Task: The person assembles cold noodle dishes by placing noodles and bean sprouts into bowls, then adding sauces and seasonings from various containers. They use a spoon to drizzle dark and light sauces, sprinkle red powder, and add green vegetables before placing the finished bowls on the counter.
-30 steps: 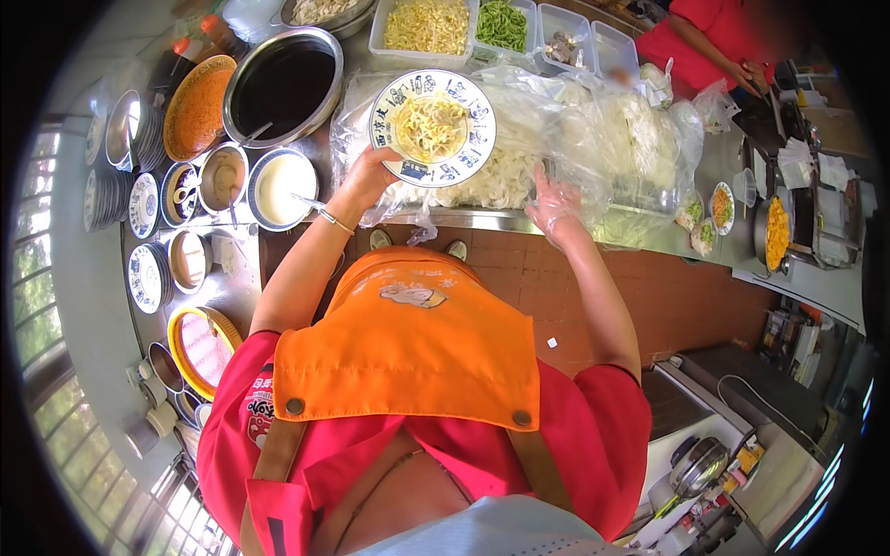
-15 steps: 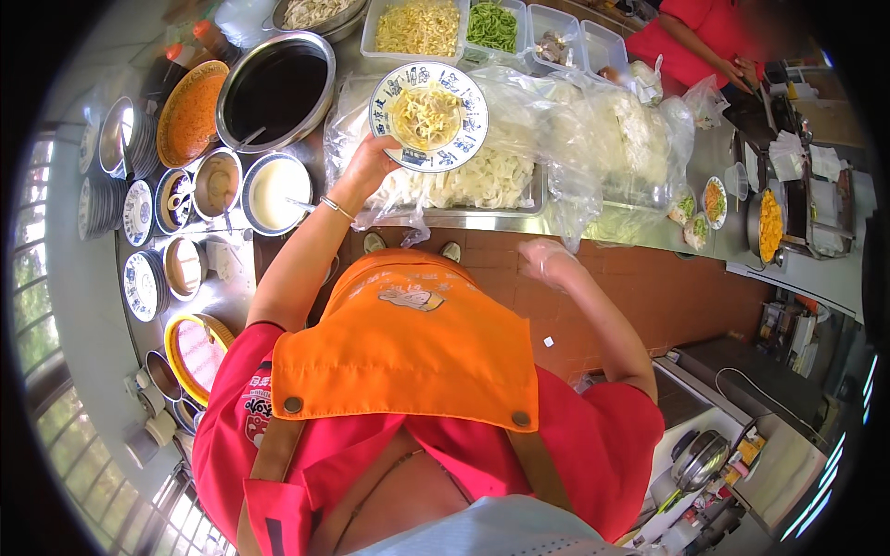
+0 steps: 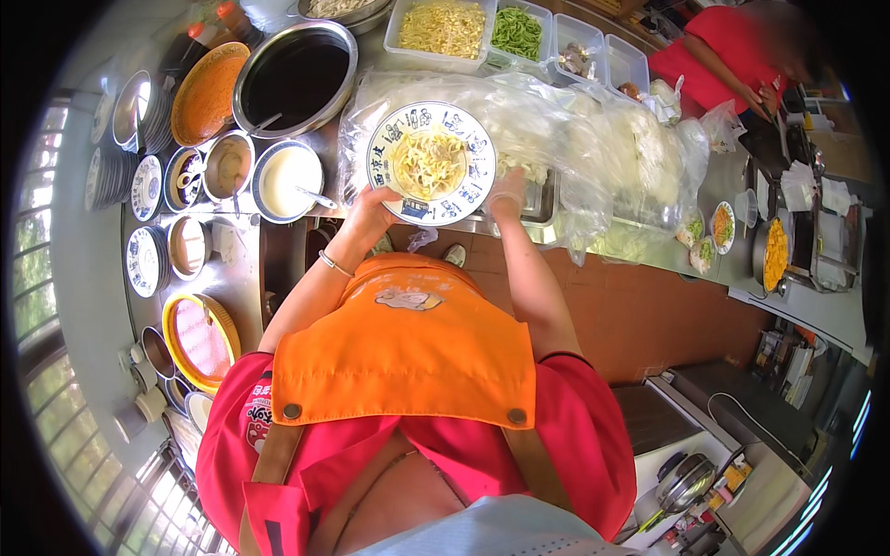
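1. Head view: left hand closed on the lower-left rim of the blue-patterned plate of noodles.
2. The plate is held level above the worktop's near edge, between both hands.
3. Right hand, gloved, fingers curled at the plate's right rim; firm hold uncertain. Clear bags lie just right.

Clear plastic bags of pale noodles lie heaped on the counter; a small bag sits behind them.
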### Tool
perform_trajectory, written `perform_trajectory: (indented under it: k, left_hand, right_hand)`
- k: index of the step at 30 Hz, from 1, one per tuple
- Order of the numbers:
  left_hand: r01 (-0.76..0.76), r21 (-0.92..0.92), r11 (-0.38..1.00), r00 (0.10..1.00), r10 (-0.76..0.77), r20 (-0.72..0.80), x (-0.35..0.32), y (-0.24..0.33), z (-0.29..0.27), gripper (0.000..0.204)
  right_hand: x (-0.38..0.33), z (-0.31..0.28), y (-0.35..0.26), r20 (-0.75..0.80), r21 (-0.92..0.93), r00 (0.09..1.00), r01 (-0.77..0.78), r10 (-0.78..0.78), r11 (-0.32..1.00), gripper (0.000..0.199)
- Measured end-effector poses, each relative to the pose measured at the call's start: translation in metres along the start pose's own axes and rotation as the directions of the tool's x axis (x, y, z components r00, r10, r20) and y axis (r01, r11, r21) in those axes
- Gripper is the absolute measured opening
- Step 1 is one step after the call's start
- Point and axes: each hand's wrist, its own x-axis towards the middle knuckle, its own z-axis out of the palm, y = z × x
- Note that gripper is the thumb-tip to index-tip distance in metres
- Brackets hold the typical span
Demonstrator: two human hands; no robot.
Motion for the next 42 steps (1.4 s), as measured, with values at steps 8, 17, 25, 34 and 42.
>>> perform_trajectory:
  k: [8,17,25,34,42]
  left_hand:
    - [-0.097,-0.044,0.994,0.993,0.094,-0.066,-0.032,-0.002,-0.025,0.054]
    - [-0.064,-0.048,0.997,0.993,0.058,-0.105,-0.041,0.0,-0.019,0.057]
    - [-0.037,-0.039,0.999,0.998,0.035,-0.061,-0.038,-0.004,-0.019,0.052]
    - [0.022,-0.014,1.0,0.997,-0.023,-0.071,-0.032,-0.007,-0.025,0.045]
    - [0.094,-0.026,0.995,0.992,-0.096,-0.076,-0.02,-0.012,-0.02,0.044]
  right_hand:
    - [0.012,-0.078,0.026,-0.109,-0.121,0.881,0.447,-0.46,0.886,0.048]
    - [0.014,-0.032,0.004,0.0,-0.39,0.95,0.288,-0.313,0.875,0.066]
    - [0.046,-0.062,0.034,0.087,-0.387,0.774,0.607,-0.627,0.694,0.04]
    - [-0.022,-0.138,-0.019,0.011,-0.18,0.591,0.795,-0.807,0.58,0.049]
    - [-0.039,-0.175,-0.04,-0.186,-0.041,0.477,0.87,-0.859,0.492,0.047]
